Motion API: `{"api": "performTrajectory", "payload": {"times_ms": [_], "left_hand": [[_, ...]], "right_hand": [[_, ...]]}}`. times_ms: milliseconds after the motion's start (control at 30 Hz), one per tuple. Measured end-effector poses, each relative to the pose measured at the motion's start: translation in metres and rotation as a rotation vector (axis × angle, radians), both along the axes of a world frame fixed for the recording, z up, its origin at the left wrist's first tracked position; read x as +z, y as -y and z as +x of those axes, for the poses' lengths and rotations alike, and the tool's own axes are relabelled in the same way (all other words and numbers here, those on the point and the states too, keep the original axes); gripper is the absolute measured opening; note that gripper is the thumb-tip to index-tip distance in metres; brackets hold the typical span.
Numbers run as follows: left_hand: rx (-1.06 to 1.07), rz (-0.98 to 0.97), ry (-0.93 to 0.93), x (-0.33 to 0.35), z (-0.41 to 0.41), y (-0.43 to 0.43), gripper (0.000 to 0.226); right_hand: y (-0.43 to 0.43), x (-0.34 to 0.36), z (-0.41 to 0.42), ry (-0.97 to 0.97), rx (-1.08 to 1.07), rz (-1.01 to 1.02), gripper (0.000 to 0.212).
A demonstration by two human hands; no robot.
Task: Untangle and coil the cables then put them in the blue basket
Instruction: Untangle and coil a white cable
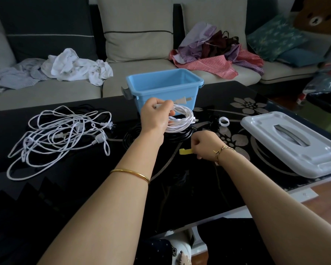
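Observation:
My left hand [156,113] grips a coiled white cable [182,119] just in front of the blue basket [164,87], its plug sticking out toward the basket wall. Below the coil lies a coiled black cable [131,137] on the black table. My right hand [205,144] pinches a yellow strap [184,151] low over the table, right of the black coil. A tangle of white cables [61,134] with several plugs sprawls on the table's left side, some black cable under it. The basket looks empty inside.
A grey basket lid [294,142] lies at the right of the table. A white ring strap [224,121] and a small black clip [212,119] sit behind my right hand. A sofa with heaps of clothes [75,67] stands behind the table.

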State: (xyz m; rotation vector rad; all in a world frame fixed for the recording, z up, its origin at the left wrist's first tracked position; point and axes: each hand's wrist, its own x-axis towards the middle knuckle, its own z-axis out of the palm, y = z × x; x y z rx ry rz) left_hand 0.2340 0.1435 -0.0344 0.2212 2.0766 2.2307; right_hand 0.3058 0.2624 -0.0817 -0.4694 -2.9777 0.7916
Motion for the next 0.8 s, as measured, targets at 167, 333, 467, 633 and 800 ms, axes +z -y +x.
{"api": "performTrajectory", "payload": {"times_ms": [167,333,467,633,800], "left_hand": [[0.024,-0.008,-0.015,0.002,-0.002,0.004,0.017],[0.055,-0.034,-0.063,0.005,-0.006,0.019,0.016],[0.042,-0.067,-0.135,0.003,-0.008,0.037,0.014],[0.065,-0.111,-0.207,0.001,-0.014,0.058,0.008],[0.094,-0.252,-0.308,-0.002,-0.020,0.079,0.012]], "right_hand": [[0.009,0.031,0.009,0.002,0.139,-0.209,0.024],[0.007,0.068,0.024,-0.170,0.228,-0.385,0.009],[0.018,0.085,0.019,-0.409,0.217,-0.486,0.003],[0.047,0.078,-0.010,-0.362,0.278,-0.164,0.011],[0.083,0.070,-0.038,-0.211,0.382,0.200,0.023]]}}
